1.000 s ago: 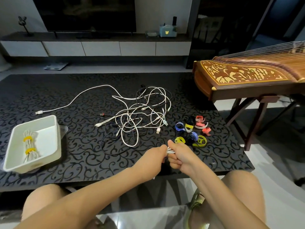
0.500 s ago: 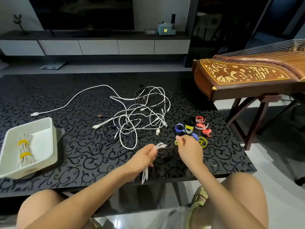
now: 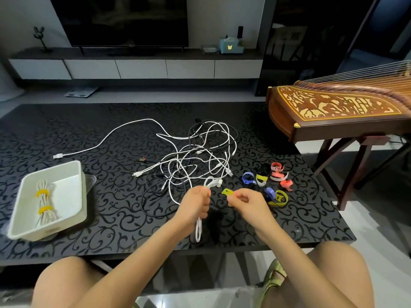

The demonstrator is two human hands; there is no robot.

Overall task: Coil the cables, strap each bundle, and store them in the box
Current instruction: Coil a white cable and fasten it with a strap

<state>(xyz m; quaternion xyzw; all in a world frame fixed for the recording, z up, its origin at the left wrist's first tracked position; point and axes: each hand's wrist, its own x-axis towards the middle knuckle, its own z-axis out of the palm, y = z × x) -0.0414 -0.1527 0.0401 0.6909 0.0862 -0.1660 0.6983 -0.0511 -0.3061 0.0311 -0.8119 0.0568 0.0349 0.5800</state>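
Since half a second ago the right hand (image 3: 246, 202) has come back from the strap pile (image 3: 269, 183). It now pinches a yellow strap (image 3: 227, 193) just beside the left hand (image 3: 195, 204), which grips the folded white cable (image 3: 198, 227). I would wrap the strap tightly around the bundle's middle, with the loops held together. To the right of the right hand I count about six loose straps. Far to the left of the left hand, the box (image 3: 66, 196) holds one strapped bundle (image 3: 45, 203). The tangled cables (image 3: 200, 152) beyond the hands I cannot count.

Glossy patterned table (image 3: 93, 134), smooth plastic-looking white box (image 3: 82, 196), polished wooden zither (image 3: 333, 121).
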